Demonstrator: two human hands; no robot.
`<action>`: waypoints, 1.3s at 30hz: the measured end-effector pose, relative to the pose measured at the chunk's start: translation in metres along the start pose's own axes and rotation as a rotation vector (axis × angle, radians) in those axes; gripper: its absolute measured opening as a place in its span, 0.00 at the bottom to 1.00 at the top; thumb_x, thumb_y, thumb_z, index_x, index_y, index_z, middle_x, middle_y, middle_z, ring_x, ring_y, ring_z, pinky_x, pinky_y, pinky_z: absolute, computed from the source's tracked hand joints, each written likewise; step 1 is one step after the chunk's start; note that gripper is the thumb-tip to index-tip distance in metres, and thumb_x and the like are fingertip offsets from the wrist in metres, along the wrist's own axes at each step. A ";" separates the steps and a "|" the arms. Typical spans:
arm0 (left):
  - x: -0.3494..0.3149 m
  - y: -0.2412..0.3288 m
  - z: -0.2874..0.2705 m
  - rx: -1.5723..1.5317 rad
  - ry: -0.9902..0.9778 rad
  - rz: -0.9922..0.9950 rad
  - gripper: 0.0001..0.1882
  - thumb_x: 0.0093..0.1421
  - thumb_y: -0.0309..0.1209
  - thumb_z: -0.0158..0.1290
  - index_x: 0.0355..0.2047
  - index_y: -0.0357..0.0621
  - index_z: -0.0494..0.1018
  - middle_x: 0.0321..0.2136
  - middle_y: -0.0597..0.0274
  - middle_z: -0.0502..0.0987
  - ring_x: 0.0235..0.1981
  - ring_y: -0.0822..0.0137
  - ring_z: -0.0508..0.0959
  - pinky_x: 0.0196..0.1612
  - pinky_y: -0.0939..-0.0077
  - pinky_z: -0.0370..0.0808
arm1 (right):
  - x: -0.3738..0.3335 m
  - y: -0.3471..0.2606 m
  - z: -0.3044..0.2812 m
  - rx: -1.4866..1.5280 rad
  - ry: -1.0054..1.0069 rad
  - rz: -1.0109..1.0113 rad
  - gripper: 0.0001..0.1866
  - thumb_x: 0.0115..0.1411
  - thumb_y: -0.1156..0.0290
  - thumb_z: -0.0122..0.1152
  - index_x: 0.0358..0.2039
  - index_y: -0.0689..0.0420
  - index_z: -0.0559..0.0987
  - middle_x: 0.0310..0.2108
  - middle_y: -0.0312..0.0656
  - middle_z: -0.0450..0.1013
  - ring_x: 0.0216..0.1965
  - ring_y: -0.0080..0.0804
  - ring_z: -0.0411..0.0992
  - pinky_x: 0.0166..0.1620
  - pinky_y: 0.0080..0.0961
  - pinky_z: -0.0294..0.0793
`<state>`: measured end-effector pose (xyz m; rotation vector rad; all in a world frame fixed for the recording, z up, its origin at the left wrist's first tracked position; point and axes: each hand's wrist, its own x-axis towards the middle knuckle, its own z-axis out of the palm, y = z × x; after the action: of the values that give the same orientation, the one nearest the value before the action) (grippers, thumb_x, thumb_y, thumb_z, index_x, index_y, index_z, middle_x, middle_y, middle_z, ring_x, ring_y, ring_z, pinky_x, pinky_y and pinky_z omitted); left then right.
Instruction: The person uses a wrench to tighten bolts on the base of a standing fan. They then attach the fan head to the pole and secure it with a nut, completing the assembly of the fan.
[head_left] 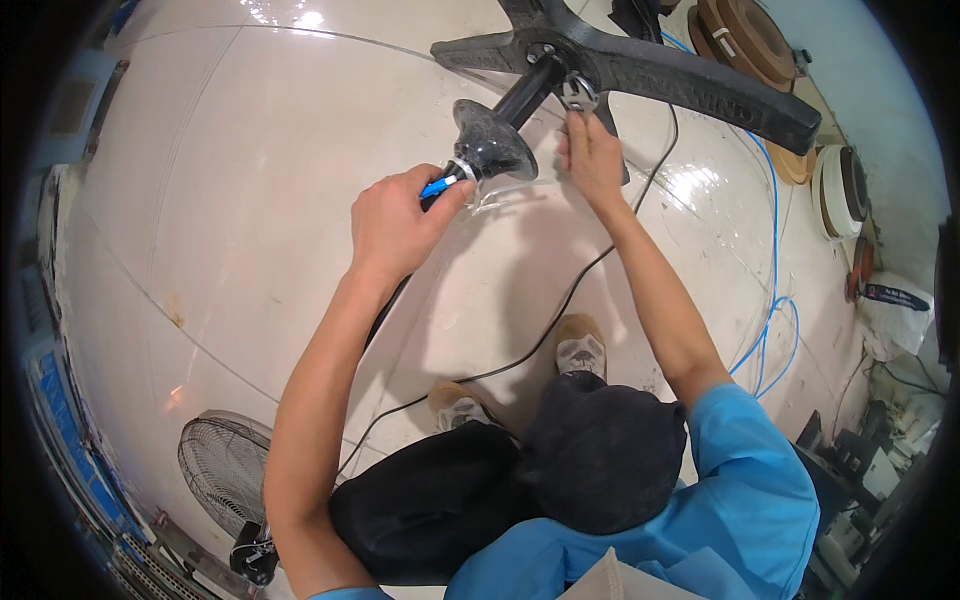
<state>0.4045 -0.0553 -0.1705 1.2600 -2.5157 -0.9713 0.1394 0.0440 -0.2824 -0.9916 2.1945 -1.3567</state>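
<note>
A black fan stand lies tilted over the floor, its cross-shaped base (690, 88) at the top and its pole (528, 92) slanting down to the left. My left hand (400, 215) is closed around the pole just below a dark bell-shaped cover (492, 140). A small blue-and-white piece (438, 187) shows by its thumb and fingers. At the hub, my right hand (592, 155) grips a silver wrench (579, 93), whose head sits against the base beside the pole. The wrench's handle is mostly hidden in the fingers.
A wire-caged fan head (222, 470) is at the lower left. A black cable (540, 340) crosses the pale tiled floor (250, 230) near my shoes. Along the right lie a blue hose (775, 240), rolls of edging strip (745, 45) and a white bag (895, 310).
</note>
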 end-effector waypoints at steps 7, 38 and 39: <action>0.001 -0.005 0.003 0.026 0.025 0.039 0.26 0.63 0.56 0.57 0.31 0.43 0.83 0.21 0.52 0.81 0.25 0.48 0.81 0.31 0.56 0.75 | 0.001 -0.030 -0.060 -0.525 -0.112 -0.242 0.25 0.77 0.54 0.50 0.33 0.63 0.78 0.16 0.45 0.73 0.16 0.36 0.75 0.25 0.36 0.73; -0.001 -0.005 0.001 -0.011 0.009 0.032 0.27 0.63 0.57 0.58 0.28 0.43 0.82 0.20 0.53 0.80 0.25 0.49 0.81 0.30 0.55 0.74 | 0.019 -0.035 -0.063 -0.611 -0.134 -0.274 0.27 0.76 0.52 0.51 0.30 0.64 0.77 0.21 0.59 0.74 0.26 0.61 0.76 0.32 0.49 0.72; -0.001 -0.005 0.000 -0.002 0.009 0.033 0.27 0.63 0.57 0.58 0.28 0.43 0.82 0.20 0.53 0.80 0.25 0.49 0.81 0.30 0.55 0.74 | 0.019 -0.026 -0.058 -0.578 -0.105 -0.303 0.26 0.76 0.53 0.50 0.30 0.64 0.77 0.21 0.58 0.75 0.26 0.60 0.77 0.32 0.49 0.74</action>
<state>0.4080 -0.0568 -0.1738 1.2163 -2.5201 -0.9582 0.1000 0.0583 -0.2315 -1.6099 2.4801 -0.7457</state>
